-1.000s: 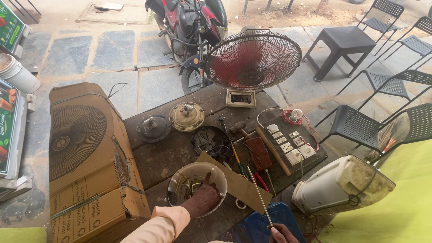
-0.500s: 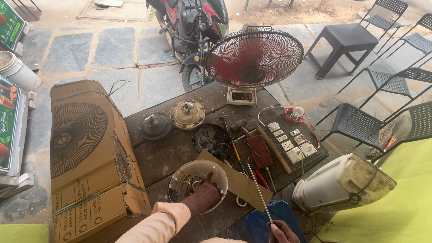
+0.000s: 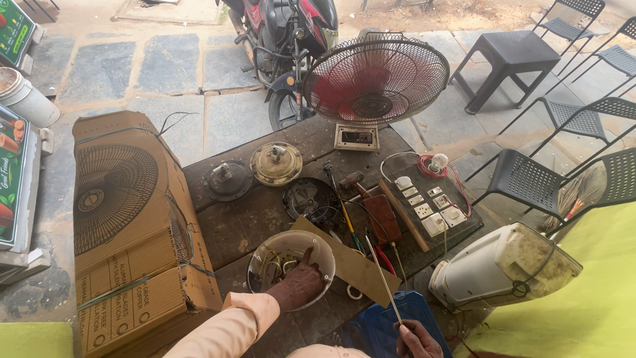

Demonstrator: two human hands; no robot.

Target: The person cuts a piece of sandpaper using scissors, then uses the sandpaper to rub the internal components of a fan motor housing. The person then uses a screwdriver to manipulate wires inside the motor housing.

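- Right hand (image 3: 419, 341): cut off by the lower frame edge; only the fingers show, closed around a thin metal rod (image 3: 382, 278) that slants up over the table (image 3: 225, 232), just right of the bowl (image 3: 290, 268).
- Left hand (image 3: 296, 288): fingers partly hidden inside the bowl, loosely open, index extended, pressing on the contents. Peach sleeve runs out of frame below.
- Bowl: round, pale, dished shell at the near table edge; tangled wires inside, hard to make out.
- Cardboard strip (image 3: 351, 260): flat, brown, touching the bowl's right rim.
- Table: dark, worn wood, stained.
- Beyond the bowl: black round motor part (image 3: 310, 197), cream domed cap (image 3: 276, 163), dark disc (image 3: 227, 180).
- Right of the bowl: switch board (image 3: 427, 207) with white sockets; screwdrivers between, partly overlapped.
- Left of the bowl: tall carton (image 3: 129, 225) with printed fan outline.
- Far beyond the bowl: red-bladed fan (image 3: 375, 81) in a wire cage.
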